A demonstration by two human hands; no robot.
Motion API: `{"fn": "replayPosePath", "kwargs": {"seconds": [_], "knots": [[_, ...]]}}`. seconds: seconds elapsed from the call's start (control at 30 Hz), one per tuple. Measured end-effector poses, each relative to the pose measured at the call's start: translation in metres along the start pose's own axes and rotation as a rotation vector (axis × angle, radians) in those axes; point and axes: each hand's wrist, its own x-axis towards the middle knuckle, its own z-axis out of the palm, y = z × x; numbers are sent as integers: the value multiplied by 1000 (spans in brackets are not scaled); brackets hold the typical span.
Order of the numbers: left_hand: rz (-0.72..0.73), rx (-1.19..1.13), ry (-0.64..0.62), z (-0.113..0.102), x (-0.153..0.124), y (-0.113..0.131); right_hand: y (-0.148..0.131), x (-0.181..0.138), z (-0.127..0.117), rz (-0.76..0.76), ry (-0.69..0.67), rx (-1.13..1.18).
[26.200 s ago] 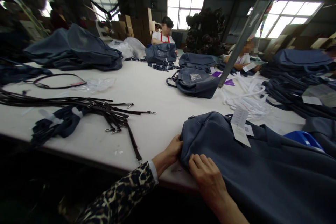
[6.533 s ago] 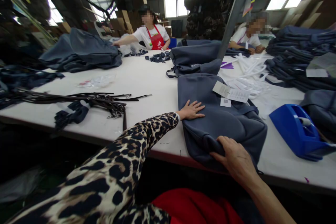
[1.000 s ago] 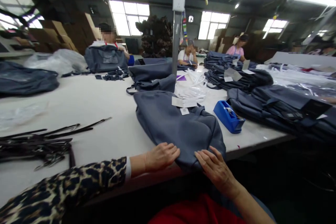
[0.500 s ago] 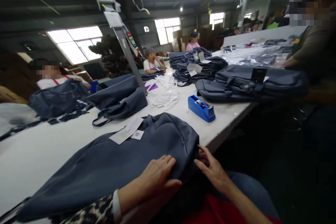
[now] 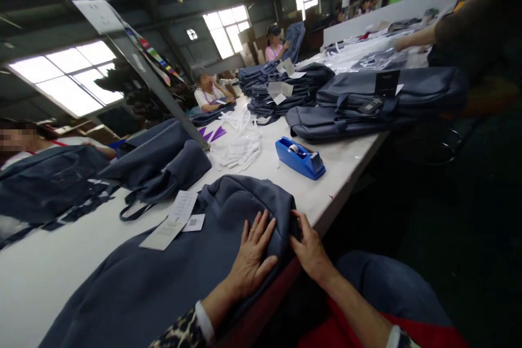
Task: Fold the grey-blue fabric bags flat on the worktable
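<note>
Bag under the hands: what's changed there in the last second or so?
The bag has been drawn nearer, so its tags now lie close to the hands. The left hand has slid up and spread flat on the bunched end. The right hand has moved round to that end's side. Unchanged: bag on the table, tape dispenser beyond.
</note>
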Motion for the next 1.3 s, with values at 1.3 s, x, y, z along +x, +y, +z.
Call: {"fn": "replayPosePath", "kwargs": {"seconds": [1.3], "knots": [[199, -126, 86, 29, -49, -32, -91, 165, 125, -622, -383, -1163]]}}
